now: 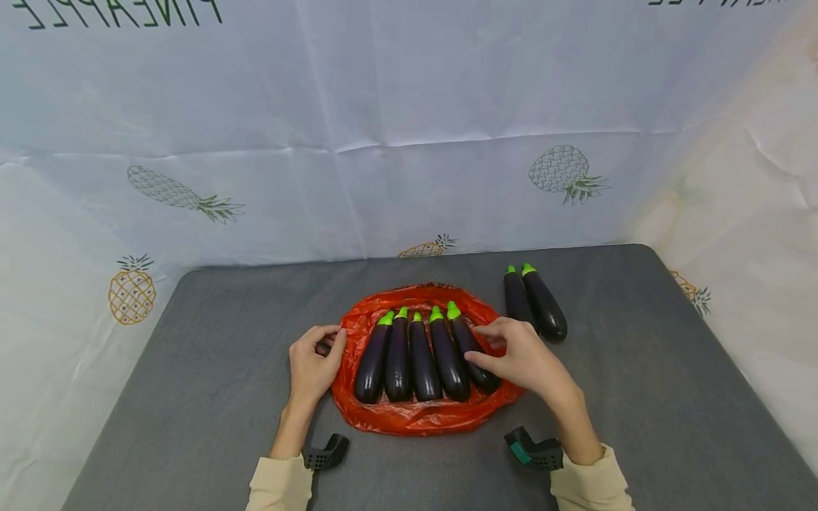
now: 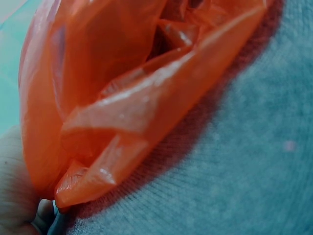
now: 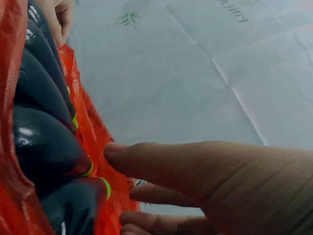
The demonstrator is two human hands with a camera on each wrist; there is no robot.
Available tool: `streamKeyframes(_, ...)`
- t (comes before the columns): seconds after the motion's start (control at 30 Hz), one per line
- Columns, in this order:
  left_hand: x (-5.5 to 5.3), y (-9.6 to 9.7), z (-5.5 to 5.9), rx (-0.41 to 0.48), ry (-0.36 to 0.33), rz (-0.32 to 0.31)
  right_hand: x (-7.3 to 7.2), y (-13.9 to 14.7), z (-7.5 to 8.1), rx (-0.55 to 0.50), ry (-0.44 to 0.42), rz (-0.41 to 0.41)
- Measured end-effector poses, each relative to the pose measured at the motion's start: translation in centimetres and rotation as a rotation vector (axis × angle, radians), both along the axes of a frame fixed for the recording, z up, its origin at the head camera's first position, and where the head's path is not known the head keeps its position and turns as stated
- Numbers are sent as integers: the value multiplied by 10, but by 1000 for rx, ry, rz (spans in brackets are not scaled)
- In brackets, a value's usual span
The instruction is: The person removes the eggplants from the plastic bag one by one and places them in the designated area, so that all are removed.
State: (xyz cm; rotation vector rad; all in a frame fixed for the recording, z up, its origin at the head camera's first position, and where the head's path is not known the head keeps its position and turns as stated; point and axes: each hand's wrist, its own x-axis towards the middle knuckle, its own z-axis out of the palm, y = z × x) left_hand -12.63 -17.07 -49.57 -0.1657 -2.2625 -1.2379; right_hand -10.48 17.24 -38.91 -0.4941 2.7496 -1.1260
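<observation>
A red plastic bag [image 1: 418,424] lies spread on the grey table with its mouth wide and its edge rolled outward. Inside it, several dark purple eggplants [image 1: 397,362] with bright green stem ends lie side by side. At the bag's left edge my left hand [image 1: 316,365] pinches the plastic; the left wrist view shows the folded red film [image 2: 112,112] running to the fingers. My right hand [image 1: 530,362] is over the bag's right side, thumb and fingers spread beside the rightmost eggplant [image 1: 469,348]. In the right wrist view nothing is gripped between thumb and fingers.
Two more eggplants [image 1: 544,305] lie side by side on the table [image 1: 652,397], behind and right of the bag. A white cloth [image 1: 409,191] with pineapple prints hangs along the table's far edge. Each wrist wears a black camera mount [image 1: 327,452].
</observation>
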Motion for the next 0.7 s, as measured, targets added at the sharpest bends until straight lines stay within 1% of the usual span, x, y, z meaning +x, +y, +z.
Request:
streamKeyframes(0.2,0,0,0,1,13,-6,-1,-3,-3,46,-86,-45)
streamKeyframes(0.43,0,0,0,-2,24,-9,0,-5,-4,53,-189,-79)
streamKeyframes(0.53,0,0,0,-4,26,-10,1,-6,-5,59,-214,-93)
streamKeyframes(0.7,0,0,0,-8,16,-3,3,-8,-5,70,-233,-104)
